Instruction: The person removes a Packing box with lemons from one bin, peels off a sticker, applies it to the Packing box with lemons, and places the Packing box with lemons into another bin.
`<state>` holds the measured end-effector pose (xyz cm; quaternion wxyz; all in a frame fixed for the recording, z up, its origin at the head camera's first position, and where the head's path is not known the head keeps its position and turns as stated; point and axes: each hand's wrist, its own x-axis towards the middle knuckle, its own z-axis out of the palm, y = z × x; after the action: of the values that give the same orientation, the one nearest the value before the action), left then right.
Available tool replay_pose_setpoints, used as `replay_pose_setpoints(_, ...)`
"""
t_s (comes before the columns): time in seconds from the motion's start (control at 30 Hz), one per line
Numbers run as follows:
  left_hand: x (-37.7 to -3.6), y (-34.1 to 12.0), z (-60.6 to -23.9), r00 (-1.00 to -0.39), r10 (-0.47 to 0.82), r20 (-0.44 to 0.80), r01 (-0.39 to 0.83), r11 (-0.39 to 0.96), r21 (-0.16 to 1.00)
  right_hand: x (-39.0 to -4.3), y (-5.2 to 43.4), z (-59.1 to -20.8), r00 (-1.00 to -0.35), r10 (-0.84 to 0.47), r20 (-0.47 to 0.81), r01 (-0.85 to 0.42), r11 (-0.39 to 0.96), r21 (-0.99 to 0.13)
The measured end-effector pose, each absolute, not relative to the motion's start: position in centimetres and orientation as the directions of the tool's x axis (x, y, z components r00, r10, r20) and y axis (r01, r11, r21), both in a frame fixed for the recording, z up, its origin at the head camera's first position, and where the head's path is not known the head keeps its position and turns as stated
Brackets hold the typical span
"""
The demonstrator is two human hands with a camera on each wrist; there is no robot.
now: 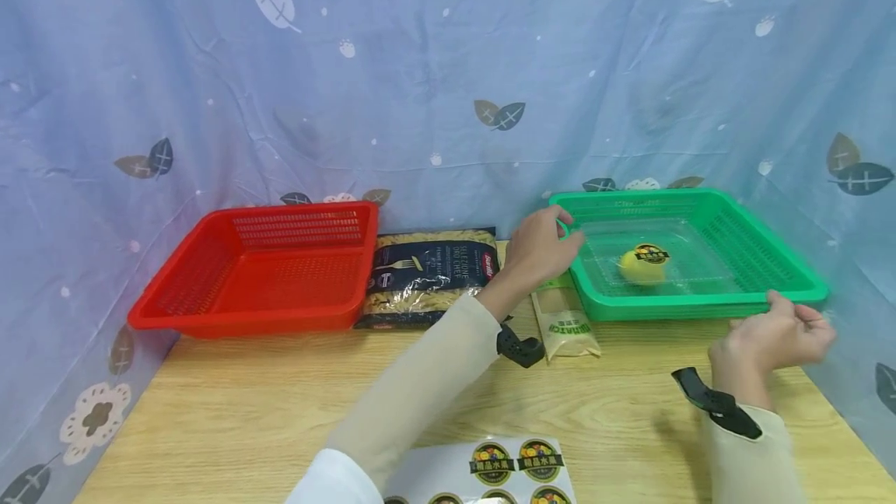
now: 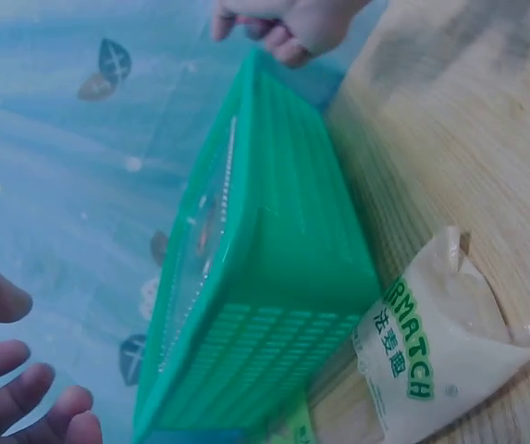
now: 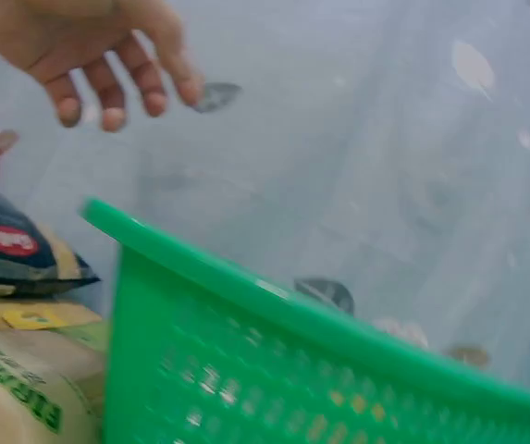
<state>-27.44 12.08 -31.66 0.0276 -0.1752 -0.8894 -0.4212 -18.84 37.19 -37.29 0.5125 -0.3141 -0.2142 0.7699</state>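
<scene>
A green plastic basket stands at the back right, with a clear plastic box in it. Inside the box is a round yellow fruit, under a black-and-gold label. My left hand is by the basket's left rim; in the left wrist view its fingers are spread apart from the basket. My right hand is at the front right corner, fingers loosely bent, with nothing seen in them. The right wrist view shows the left hand above the basket's rim.
A red basket stands at the back left. Between the baskets lie a pasta bag and a pale FIRMATCH packet, close to the green basket. A label sheet lies at the front edge. A patterned curtain hangs behind.
</scene>
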Motion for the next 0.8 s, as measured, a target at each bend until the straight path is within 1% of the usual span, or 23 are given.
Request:
replay_pose_setpoints(0.07, -27.1, 11.3, -31.8, -0.927, 0.294, 0.232, 0.364, 0.564, 0.741, -19.2, 35.9, -36.4, -0.225, 0.964, -0.144, -0.72, -0.264, -0.642)
replay_pose_setpoints(0.13, -26.8, 10.4, -32.1, -0.915, 0.302, 0.268, 0.397, 0.548, 0.736, -19.4, 34.7, -35.6, -0.211, 0.976, -0.046, -0.755, -0.193, -0.626)
replay_pose_setpoints(0.2, -26.7, 9.5, -32.4, -0.9, 0.308, 0.308, 0.431, 0.527, 0.733, -19.4, 33.7, -34.9, -0.213, 0.977, 0.029, -0.774, -0.15, -0.615)
replay_pose_setpoints(0.33, -27.1, 7.6, -33.0, -0.864, 0.298, 0.406, 0.503, 0.457, 0.734, -19.4, 31.9, -33.7, -0.247, 0.956, 0.159, -0.802, -0.109, -0.587)
replay_pose_setpoints(0.43, -27.4, 6.0, -33.4, -0.844, 0.26, 0.47, 0.537, 0.421, 0.731, -19.5, 30.7, -33.1, -0.298, 0.911, 0.285, -0.818, -0.089, -0.568)
replay_pose_setpoints(0.5, -27.5, 5.0, -33.5, -0.839, 0.23, 0.492, 0.543, 0.407, 0.735, -19.6, 29.9, -33.0, -0.334, 0.867, 0.368, -0.823, -0.078, -0.562)
replay_pose_setpoints(0.6, -27.0, 3.4, -33.6, -0.833, 0.209, 0.513, 0.552, 0.382, 0.741, -19.6, 28.8, -33.1, -0.392, 0.798, 0.458, -0.82, -0.078, -0.567)
replay_pose_setpoints(0.8, -25.4, 1.3, -34.4, -0.784, 0.267, 0.561, 0.621, 0.342, 0.705, -19.4, 27.0, -33.3, -0.445, 0.645, 0.621, -0.838, -0.056, -0.542)
